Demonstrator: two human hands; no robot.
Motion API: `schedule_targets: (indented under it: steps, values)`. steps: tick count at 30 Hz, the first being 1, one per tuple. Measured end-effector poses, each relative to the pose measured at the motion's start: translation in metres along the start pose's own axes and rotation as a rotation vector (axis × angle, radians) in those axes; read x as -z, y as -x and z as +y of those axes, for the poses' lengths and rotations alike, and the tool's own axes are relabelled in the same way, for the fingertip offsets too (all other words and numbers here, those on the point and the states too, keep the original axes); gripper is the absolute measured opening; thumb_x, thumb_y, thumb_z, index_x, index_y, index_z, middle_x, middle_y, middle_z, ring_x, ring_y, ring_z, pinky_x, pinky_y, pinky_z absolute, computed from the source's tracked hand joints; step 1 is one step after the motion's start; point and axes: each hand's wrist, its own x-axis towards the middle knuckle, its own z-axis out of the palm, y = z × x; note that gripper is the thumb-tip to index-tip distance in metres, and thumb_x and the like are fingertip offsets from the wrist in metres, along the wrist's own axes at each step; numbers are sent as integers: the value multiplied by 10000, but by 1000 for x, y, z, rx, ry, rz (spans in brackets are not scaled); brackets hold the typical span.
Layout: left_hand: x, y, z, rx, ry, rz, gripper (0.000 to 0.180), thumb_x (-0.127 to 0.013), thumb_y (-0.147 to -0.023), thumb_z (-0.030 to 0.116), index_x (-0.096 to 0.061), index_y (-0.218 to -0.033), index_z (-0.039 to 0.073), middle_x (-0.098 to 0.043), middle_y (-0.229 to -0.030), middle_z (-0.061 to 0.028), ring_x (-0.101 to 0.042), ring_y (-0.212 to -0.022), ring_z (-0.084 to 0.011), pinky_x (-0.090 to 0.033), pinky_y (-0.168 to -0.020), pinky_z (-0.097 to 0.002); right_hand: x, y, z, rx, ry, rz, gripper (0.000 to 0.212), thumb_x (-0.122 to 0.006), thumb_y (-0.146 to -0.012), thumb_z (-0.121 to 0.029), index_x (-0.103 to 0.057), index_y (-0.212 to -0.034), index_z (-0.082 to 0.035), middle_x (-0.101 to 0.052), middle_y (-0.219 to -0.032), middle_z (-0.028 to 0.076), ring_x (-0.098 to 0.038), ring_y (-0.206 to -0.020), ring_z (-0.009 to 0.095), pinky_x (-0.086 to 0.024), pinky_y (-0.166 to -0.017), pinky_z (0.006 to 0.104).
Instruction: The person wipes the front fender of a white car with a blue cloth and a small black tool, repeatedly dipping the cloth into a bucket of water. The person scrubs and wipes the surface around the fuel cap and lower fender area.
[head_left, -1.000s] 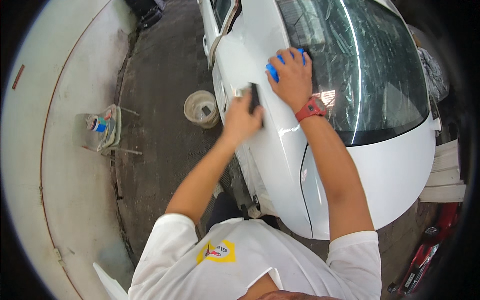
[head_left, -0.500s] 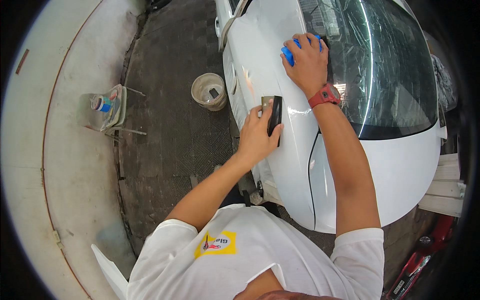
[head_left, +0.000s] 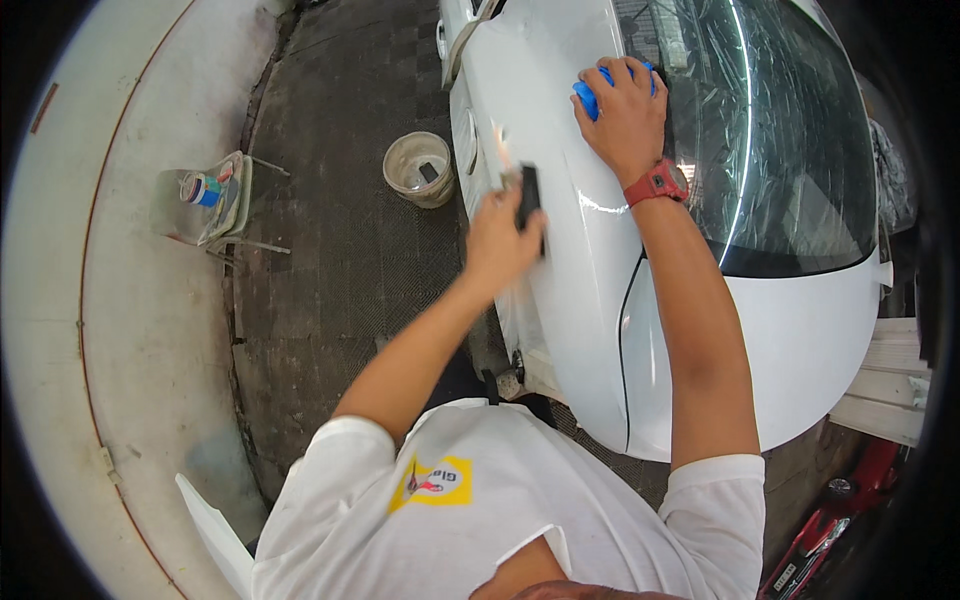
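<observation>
My left hand (head_left: 500,240), smeared by motion, is closed round a black sanding block (head_left: 531,190) over the side panel of a white car (head_left: 590,260). Whether the block touches the paint just now cannot be told. Close by, an orange-brown patch (head_left: 502,145) marks the panel. Farther forward, beside the rear window (head_left: 770,150), my right hand (head_left: 628,125) rests with fingers curled over a crumpled blue cloth (head_left: 587,101) on the bodywork. A red watch sits on that wrist.
On the dark matted floor left of the car stands a whitish bucket (head_left: 408,150) with a dark block inside. A chair (head_left: 240,200) by the wall carries a blue-and-white tub (head_left: 203,189). A red vehicle (head_left: 840,520) is at the lower right.
My left hand has swung left and slightly forward along the panel with the sanding block. My right hand stays on the blue cloth; the whole view has shifted a little.
</observation>
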Motion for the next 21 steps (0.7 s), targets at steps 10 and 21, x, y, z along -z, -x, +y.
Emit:
schedule_targets:
  steps: [10,21]
  values:
    - [-1,61,22,-80,-29,-65,814,-789,-981,377,-522,-1692,83,-589,-1462,-353,-620,-1352,-531,-550,-1104,-571,-3,3,4,-7,-10,-7,285,-833,-934,-310,-772,-1199,-223,-698,-1309,14,-592,-1370,305,-442,-1180,631]
    - [1,45,23,-13,-45,-73,818,-779,-985,378,-503,-1700,92,-599,-1474,-329,-654,-1316,-500,-557,-1102,-565,-1,2,1,0,-19,-10,284,-834,-935,-301,-773,-1200,-221,-695,-1307,12,-583,-1379,301,-430,-1187,619]
